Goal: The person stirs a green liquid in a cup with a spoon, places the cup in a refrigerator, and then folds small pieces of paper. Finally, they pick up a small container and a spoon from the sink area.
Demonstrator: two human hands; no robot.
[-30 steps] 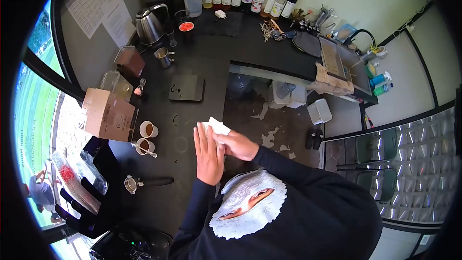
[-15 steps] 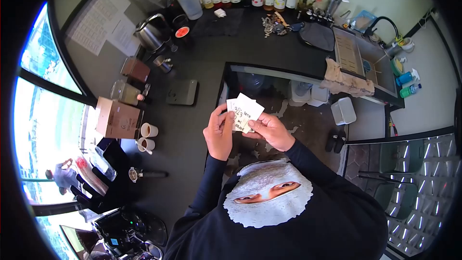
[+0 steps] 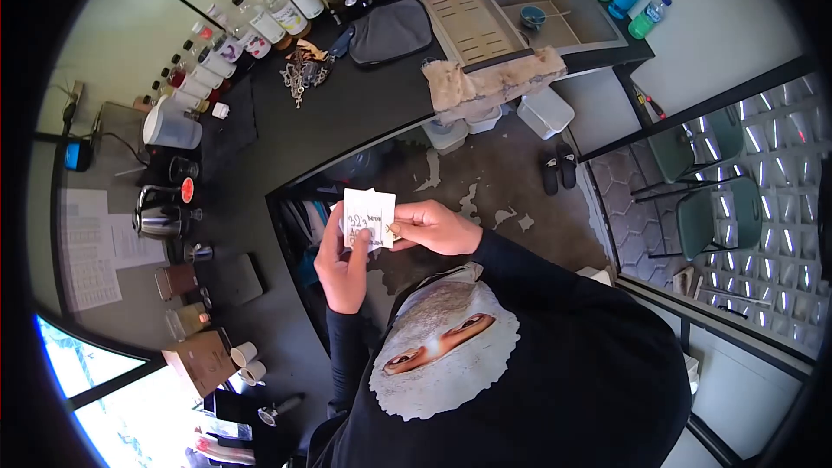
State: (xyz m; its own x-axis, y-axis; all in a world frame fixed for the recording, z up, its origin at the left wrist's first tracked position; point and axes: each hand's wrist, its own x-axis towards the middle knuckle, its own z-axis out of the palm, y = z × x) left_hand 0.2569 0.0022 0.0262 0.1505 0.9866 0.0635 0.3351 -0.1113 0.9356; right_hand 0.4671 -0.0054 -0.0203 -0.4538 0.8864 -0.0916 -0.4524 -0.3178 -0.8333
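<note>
Between both hands is a small stack of white paper slips [image 3: 371,211] with black handwriting on the top one. My left hand [image 3: 342,270] pinches the stack from the left, its thumb over the lower writing. From the right, my right hand [image 3: 438,227] grips the lower right corner with thumb and bent fingers. The slips are held in front of my chest, beyond the edge of the dark counter [image 3: 325,113]. Part of the writing is covered by my left thumb.
Several syrup bottles [image 3: 256,22] line the back wall. A steel kettle [image 3: 160,212], cardboard box [image 3: 201,362], paper cups [image 3: 245,354] and portafilter [image 3: 269,416] stand along the left counter. To the right are a sink [image 3: 555,26], a draped cloth [image 3: 494,82] and green chairs [image 3: 715,221].
My view has turned to the right, bringing the sink and chairs further in. The slips look more squared together, and both hands still hold them.
</note>
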